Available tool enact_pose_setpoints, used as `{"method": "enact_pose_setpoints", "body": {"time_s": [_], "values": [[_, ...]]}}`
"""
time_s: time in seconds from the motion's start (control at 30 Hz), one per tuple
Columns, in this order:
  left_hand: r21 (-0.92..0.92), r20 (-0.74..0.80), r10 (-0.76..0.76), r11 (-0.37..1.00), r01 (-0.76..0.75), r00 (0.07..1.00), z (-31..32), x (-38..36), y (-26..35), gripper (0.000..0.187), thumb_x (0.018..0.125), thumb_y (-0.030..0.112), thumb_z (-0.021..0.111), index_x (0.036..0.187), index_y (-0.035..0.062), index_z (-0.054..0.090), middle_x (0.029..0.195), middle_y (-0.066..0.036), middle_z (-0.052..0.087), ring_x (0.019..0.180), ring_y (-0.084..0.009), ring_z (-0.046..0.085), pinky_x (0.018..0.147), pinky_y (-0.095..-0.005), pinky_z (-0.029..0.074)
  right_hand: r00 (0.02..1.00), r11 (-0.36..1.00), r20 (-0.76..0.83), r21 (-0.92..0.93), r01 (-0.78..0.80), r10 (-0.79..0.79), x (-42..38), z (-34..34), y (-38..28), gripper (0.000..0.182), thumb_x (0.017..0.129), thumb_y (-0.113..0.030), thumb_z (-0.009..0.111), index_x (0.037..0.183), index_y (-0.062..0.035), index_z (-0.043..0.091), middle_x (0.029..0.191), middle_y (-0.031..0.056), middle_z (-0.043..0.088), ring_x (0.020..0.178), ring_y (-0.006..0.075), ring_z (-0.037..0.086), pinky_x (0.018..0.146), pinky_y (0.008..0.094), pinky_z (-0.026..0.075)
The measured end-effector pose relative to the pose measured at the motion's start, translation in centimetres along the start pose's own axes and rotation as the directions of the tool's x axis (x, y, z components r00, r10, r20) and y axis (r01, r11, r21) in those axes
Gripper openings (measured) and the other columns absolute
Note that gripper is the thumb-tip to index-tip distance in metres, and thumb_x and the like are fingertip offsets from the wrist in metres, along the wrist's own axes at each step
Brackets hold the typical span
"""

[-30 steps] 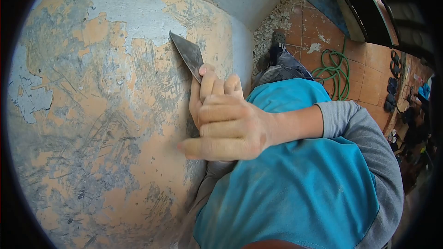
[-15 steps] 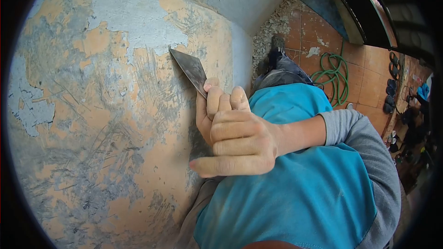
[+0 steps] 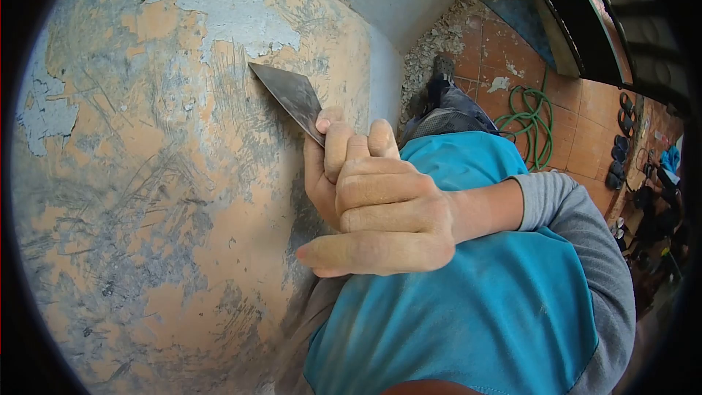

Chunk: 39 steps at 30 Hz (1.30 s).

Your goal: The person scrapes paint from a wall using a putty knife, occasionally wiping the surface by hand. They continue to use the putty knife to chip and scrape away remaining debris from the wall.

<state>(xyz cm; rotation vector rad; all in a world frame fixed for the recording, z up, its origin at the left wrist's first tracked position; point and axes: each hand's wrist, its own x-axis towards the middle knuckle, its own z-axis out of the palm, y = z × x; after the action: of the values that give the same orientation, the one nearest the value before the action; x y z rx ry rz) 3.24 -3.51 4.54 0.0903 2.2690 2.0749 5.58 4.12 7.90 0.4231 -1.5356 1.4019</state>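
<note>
A scraper with a flat, dusty metal blade (image 3: 289, 95) lies against the worn wall (image 3: 183, 249), its corner just below the edge of a pale grey-blue paint patch (image 3: 241, 11). My left hand (image 3: 322, 183) is closed round the scraper, with a fingertip pressed on the base of the blade. Over it, my right hand (image 3: 395, 212) is wrapped with bent fingers, one finger reaching left along the wall side. Both hands are coated in pale dust. The scraper's handle is hidden within them.
Paint flakes (image 3: 431, 36) litter the floor along the wall's foot. A green hose (image 3: 530, 124) lies coiled on orange tiles, with dark sandals (image 3: 620, 139) farther right. A dark-framed panel (image 3: 578, 14) stands at upper right. My shoe (image 3: 442, 69) is near the flakes.
The scraper blade has moved left and tilted flatter, away from the paint patch's lower right part. Both hands keep their hold. The view has shifted slightly.
</note>
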Motion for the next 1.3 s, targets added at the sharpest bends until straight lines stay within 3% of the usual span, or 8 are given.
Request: {"method": "enact_pose_setpoints", "body": {"time_s": [0.1, 0.27, 0.47, 0.57, 0.73, 0.83, 1.0, 1.3], "values": [[-0.002, 0.003, 0.012, 1.0, -0.012, 1.0, 0.3, -0.1, -0.1, 0.032, 0.108, 0.016, 0.038, 0.088, -0.0047, 0.053, 0.079, 0.002, 0.042, 0.064, -0.0084, 0.036, 0.063, -0.0231, 0.035, 0.999, 0.999, -0.047, -0.037, 0.007, -0.009, -0.1, 0.3, -0.4, 0.012, 0.075, -0.009, 0.071, 0.085, -0.0019, 0.07, 0.058, 0.0014, 0.04, 0.057, 0.0165, 0.044, 0.056, 0.0364, 0.03], [0.007, 0.006, 0.016, 1.0, -0.016, 1.0, 0.1, -0.7, -0.1, 0.031, 0.107, 0.016, 0.038, 0.089, -0.0047, 0.052, 0.078, 0.002, 0.042, 0.064, -0.0086, 0.036, 0.063, -0.0235, 0.036, 0.993, 1.0, -0.116, -0.01, -0.013, 0.012, 0.0, 0.9, 1.1, 0.011, 0.076, -0.006, 0.076, 0.085, -0.0013, 0.071, 0.059, 0.0021, 0.041, 0.056, 0.0164, 0.043, 0.057, 0.0357, 0.031], [0.018, -0.005, 0.029, 0.999, -0.029, 1.0, -0.1, -0.7, -0.4, 0.03, 0.107, 0.016, 0.038, 0.09, -0.0047, 0.051, 0.078, 0.002, 0.041, 0.064, -0.0089, 0.036, 0.063, -0.0239, 0.036, 0.997, 0.997, -0.078, 0.071, -0.004, 0.009, 0.2, 0.5, -0.8, 0.013, 0.078, -0.007, 0.08, 0.086, 0.0006, 0.074, 0.061, 0.0024, 0.041, 0.056, 0.0168, 0.041, 0.062, 0.0371, 0.038], [0.025, -0.001, 0.022, 0.999, -0.022, 1.0, -0.5, -0.3, -0.2, 0.029, 0.107, 0.015, 0.038, 0.09, -0.0047, 0.051, 0.078, 0.002, 0.041, 0.064, -0.009, 0.036, 0.064, -0.0241, 0.036, 0.999, 1.0, -0.048, -0.005, -0.024, 0.024, 0.4, 0.5, 0.4, 0.012, 0.076, -0.006, 0.08, 0.086, -0.003, 0.075, 0.061, 0.0019, 0.041, 0.057, 0.0152, 0.043, 0.067, 0.0403, 0.039], [0.024, 0.006, 0.025, 0.999, -0.025, 1.0, -0.7, -0.5, -0.2, 0.028, 0.107, 0.015, 0.039, 0.091, -0.0047, 0.05, 0.078, 0.001, 0.041, 0.064, -0.0092, 0.036, 0.064, -0.0245, 0.037, 0.992, 0.995, -0.09, 0.059, -0.086, 0.091, 0.6, 1.1, 0.1, 0.014, 0.077, -0.009, 0.08, 0.085, 0.0, 0.073, 0.064, 0.0046, 0.048, 0.058, 0.0157, 0.046, 0.06, 0.0406, 0.039], [0.013, 0.01, 0.021, 1.0, -0.021, 1.0, -0.7, -0.2, -0.3, 0.027, 0.107, 0.015, 0.039, 0.091, -0.0046, 0.05, 0.078, 0.001, 0.04, 0.064, -0.0094, 0.036, 0.064, -0.0247, 0.037, 0.994, 0.999, -0.106, 0.043, 0.015, -0.011, 0.7, 0.8, 0.7, 0.017, 0.075, -0.012, 0.068, 0.086, 0.0012, 0.069, 0.062, 0.0054, 0.046, 0.059, 0.0197, 0.051, 0.052, 0.0336, 0.038], [0.025, 0.013, 0.016, 1.0, -0.016, 1.0, -1.0, 0.0, -0.4, 0.026, 0.107, 0.014, 0.039, 0.092, -0.0046, 0.05, 0.078, 0.001, 0.04, 0.064, -0.0096, 0.036, 0.064, -0.0251, 0.037, 0.995, 0.996, -0.101, 0.083, 0.034, -0.025, 0.6, 1.1, -0.2, 0.013, 0.075, -0.01, 0.068, 0.081, 0.0013, 0.065, 0.065, 0.0079, 0.051, 0.06, 0.0217, 0.053, 0.055, 0.0347, 0.04], [0.018, 0.014, 0.039, 0.999, -0.039, 0.999, -1.3, 0.0, -0.7, 0.025, 0.107, 0.014, 0.04, 0.093, -0.0046, 0.049, 0.078, 0.001, 0.039, 0.064, -0.01, 0.036, 0.065, -0.0257, 0.038, 0.985, 0.99, -0.165, 0.118, 0.076, -0.056, 1.4, 1.6, -0.7, 0.014, 0.084, -0.009, 0.077, 0.085, 0.0037, 0.071, 0.058, 0.0029, 0.044, 0.051, 0.015, 0.042, 0.05, 0.0335, 0.035]]}}
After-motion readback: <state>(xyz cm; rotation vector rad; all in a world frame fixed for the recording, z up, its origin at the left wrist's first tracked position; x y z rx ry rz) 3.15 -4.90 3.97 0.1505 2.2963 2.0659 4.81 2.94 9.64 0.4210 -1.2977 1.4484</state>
